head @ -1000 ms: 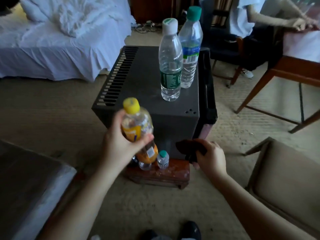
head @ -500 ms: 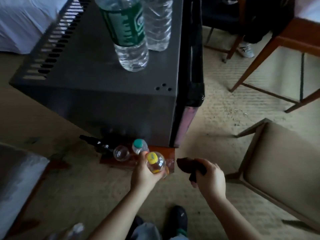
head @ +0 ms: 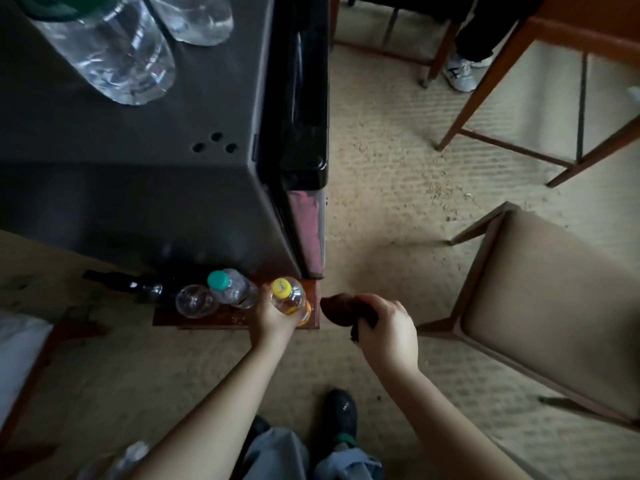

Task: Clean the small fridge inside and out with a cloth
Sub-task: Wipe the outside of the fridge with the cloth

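The small dark grey fridge (head: 173, 188) fills the upper left, its black door (head: 301, 109) along the right side. My left hand (head: 273, 315) grips a yellow-capped orange drink bottle (head: 289, 299), upright over the wooden base (head: 313, 296) at the fridge's foot. My right hand (head: 388, 327) holds a dark brown cloth (head: 337, 310) bunched in its fingers, just right of that bottle and a little apart from it.
Two clear water bottles (head: 114, 53) stand on the fridge top. A teal-capped bottle (head: 230, 287), a glass (head: 195, 301) and a dark bottle (head: 138, 287) sit on the base. A beige chair (head: 554, 292) stands right, wooden table legs (head: 485, 84) and another person's shoe (head: 459, 72) beyond.
My left hand has lowered the orange bottle from beside the fridge top down to the wooden base. My view has dropped and moved closer. The right hand keeps hold of the cloth.
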### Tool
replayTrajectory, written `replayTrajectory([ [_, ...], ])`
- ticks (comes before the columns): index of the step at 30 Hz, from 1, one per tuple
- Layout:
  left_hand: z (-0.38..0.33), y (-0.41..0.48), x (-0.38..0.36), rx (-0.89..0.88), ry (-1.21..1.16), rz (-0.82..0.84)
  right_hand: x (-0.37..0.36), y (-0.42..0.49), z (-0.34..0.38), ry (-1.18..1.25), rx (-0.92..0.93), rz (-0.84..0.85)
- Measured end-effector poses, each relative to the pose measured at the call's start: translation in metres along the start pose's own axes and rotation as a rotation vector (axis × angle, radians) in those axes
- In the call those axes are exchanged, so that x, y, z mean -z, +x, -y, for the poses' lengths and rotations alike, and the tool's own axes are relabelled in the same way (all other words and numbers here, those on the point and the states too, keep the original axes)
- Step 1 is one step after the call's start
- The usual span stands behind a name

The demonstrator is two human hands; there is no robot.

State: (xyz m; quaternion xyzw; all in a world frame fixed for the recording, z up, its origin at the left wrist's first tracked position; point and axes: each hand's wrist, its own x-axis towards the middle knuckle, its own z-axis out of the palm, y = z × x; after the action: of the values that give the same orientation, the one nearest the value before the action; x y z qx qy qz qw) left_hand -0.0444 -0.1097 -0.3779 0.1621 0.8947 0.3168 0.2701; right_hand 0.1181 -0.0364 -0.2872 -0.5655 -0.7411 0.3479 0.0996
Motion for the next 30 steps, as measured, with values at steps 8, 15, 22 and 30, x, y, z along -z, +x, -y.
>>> replayTrajectory([
  [8, 0.005, 0.003, -0.019, -0.110, -0.044, -0.051, -0.003, -0.001, -0.017, -0.036, -0.003, 0.031],
  [15, -0.001, 0.013, -0.012, -0.128, -0.118, -0.055, 0.004, 0.000, -0.005, -0.055, 0.078, 0.032],
  [22, -0.005, 0.002, 0.004, -0.116, -0.128, -0.008, 0.015, 0.000, 0.014, -0.028, 0.130, -0.001],
  [30, -0.024, -0.060, 0.084, -0.276, -0.087, 0.006, 0.046, -0.014, 0.075, 0.092, 0.285, -0.191],
])
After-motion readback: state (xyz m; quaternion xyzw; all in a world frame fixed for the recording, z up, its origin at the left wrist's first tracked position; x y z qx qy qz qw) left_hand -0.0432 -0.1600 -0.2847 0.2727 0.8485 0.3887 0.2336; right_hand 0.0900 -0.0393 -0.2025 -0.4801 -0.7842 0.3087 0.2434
